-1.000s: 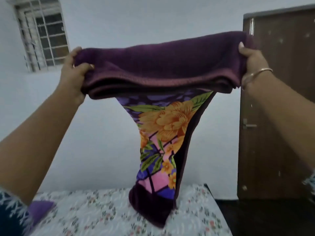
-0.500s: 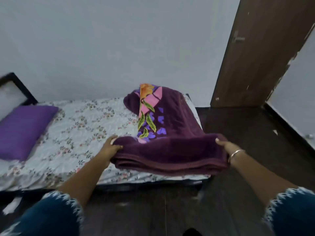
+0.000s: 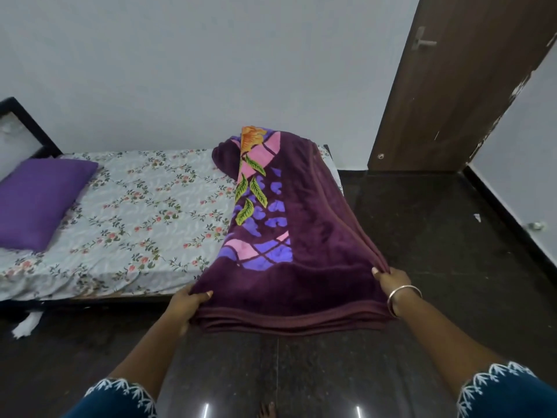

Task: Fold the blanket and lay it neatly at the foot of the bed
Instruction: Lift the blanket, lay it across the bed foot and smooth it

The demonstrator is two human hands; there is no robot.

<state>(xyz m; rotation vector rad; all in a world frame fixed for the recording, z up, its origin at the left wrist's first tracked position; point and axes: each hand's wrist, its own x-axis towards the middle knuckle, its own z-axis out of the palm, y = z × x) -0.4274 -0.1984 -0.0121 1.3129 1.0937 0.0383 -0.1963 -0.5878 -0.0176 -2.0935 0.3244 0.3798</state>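
A dark purple blanket (image 3: 313, 236) with a pink, blue and orange floral panel stretches from the right end of the bed (image 3: 144, 206) toward me. Its far part rests on the floral bedsheet; its near folded edge, several layers thick, hangs beyond the bed's side above the floor. My left hand (image 3: 187, 303) grips the near left corner. My right hand (image 3: 391, 279), with a metal bangle on the wrist, pinches the near right corner. The blanket is pulled taut between the two hands.
A purple pillow (image 3: 39, 200) lies at the left end of the bed. A brown door (image 3: 452, 86) stands at the back right. Dark glossy floor (image 3: 437, 236) spreads to the right of the bed and beneath me. A white scrap (image 3: 27, 324) lies by the bed's near edge.
The blanket came down from held high in front of the wall onto the bed's right end. Since half a second ago the near edge has been drawn further toward me and spread flatter.
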